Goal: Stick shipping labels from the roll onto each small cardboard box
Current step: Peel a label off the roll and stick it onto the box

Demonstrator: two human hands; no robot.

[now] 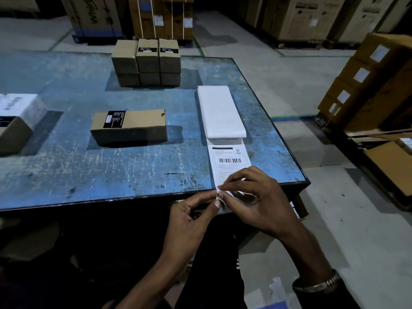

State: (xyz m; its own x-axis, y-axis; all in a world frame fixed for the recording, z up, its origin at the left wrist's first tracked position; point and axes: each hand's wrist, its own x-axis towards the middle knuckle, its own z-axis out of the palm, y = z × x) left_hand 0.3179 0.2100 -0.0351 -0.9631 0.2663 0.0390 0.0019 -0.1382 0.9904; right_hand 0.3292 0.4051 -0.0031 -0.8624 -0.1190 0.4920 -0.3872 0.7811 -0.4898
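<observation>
A white label printer (pixel 221 112) lies on the blue table (pixel 111 170) at the right, and a strip with a printed shipping label (pixel 229 161) runs from it toward the near edge. At that edge my left hand (pixel 191 219) pinches the strip's lower corner between thumb and finger. My right hand (pixel 252 199) pinches the same end from the right, its fingers curled over the paper. A small cardboard box (pixel 129 127) with a black sticker lies flat mid-table. A stack of several small boxes (pixel 147 63) stands at the back.
At the table's left edge sit a brown box (pixel 11 134) and a white box (pixel 20 105). Large cartons (pixel 156 16) stand on the floor behind the table, and stacked labelled cartons (pixel 367 81) stand to the right. My right wrist wears a metal watch (pixel 316 284).
</observation>
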